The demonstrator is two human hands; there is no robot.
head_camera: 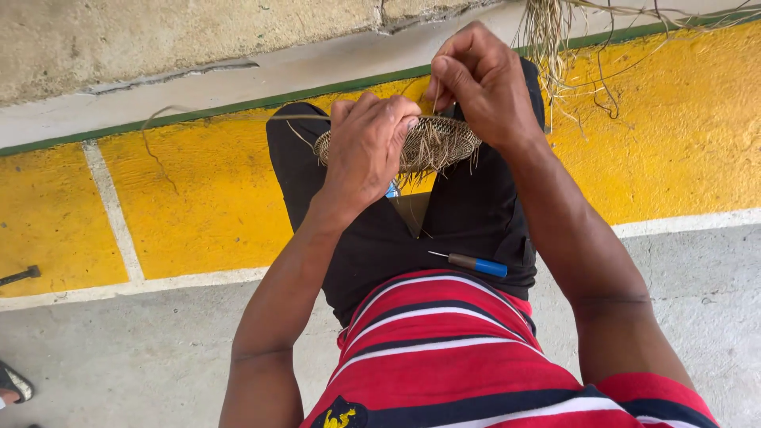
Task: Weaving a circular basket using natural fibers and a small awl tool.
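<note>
1. Woven straw basket (432,143) is held over the knees, at the far middle.
2. Its left rim is gripped by the left hand (366,147).
3. A thin straw strand (441,93) is pinched by the right hand (483,79).
4. A blue-handled awl (472,263) is laid on the black shorts (380,238), nearer.

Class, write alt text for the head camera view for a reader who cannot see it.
A seated person's left hand grips a small round woven basket on their lap, while the right hand pinches a thin fibre strand above its rim. A blue-handled awl lies on the black shorts, beside yellow-painted floor.
</note>
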